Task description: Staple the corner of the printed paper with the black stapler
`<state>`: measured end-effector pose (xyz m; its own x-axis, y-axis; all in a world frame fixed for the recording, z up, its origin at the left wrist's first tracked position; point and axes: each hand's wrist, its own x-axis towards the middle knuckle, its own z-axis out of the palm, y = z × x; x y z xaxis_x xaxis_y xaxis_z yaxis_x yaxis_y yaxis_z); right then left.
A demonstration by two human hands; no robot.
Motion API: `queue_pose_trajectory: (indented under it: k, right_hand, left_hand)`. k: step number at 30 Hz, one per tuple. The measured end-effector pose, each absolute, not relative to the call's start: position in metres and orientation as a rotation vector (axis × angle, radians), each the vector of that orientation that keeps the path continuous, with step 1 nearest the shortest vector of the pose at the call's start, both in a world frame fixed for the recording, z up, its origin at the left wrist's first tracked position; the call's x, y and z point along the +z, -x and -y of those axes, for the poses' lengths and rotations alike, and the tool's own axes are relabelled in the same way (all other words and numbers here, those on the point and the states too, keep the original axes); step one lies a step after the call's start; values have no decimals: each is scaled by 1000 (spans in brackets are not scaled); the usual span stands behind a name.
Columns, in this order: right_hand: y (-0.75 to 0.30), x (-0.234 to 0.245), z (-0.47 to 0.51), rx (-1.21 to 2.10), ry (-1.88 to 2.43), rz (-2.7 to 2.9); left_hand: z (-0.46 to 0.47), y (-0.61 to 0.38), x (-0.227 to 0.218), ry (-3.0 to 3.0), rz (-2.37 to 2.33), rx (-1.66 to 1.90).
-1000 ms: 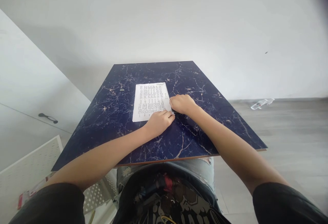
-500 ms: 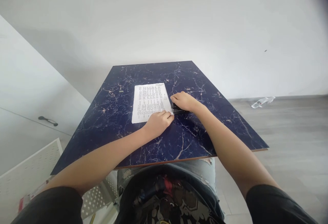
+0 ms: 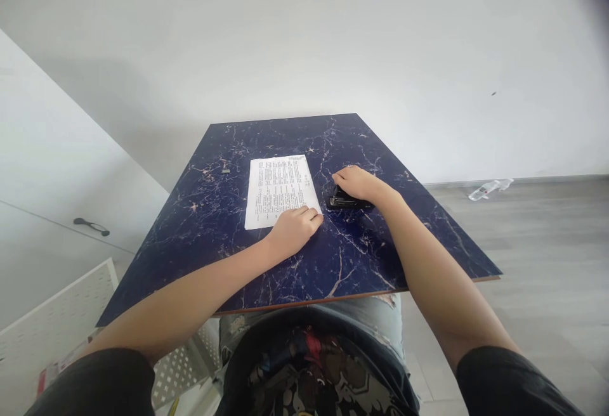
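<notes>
Printed paper (image 3: 278, 188) lies flat on the dark blue marbled table (image 3: 228, 143); I cannot tell how many sheets there are. At its lower right corner, my left hand (image 3: 295, 229) is closed with curled fingers, gripping the paper's edge. A black stapler (image 3: 349, 203) rests on the table just right of the paper, a small gap between them. Over its top, my right hand (image 3: 356, 182) is closed around it, hiding much of its upper part.
A tiny greenish piece (image 3: 226, 171) lies on the table left of the paper. White perforated metal (image 3: 80, 295) stands by the lower left. On the floor at right is a clear plastic item (image 3: 490, 189) near the wall. A cabinet with a dark handle (image 3: 91, 226) is at left.
My right hand has moved right with the stapler, off the paper's right edge, and more of the stapler shows. My left hand and the paper have stayed in place.
</notes>
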<state>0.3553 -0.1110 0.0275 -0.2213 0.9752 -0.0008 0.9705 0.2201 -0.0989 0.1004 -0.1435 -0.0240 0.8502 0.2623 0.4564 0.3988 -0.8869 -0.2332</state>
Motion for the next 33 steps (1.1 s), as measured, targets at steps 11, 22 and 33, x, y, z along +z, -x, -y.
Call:
queue_pose_trajectory:
  k: [11,22,33]
  right_hand:
    - [-373,48,119,650,1779,2146]
    - [-407,46,120,763,1813,2437]
    - [-328,23,110,186,1549,2071]
  left_hand:
    - [144,-101,-22,2872,651,-588]
    - [145,-100,-20,2959,712,-665]
    - [148,-102,-20,3041,624,-697]
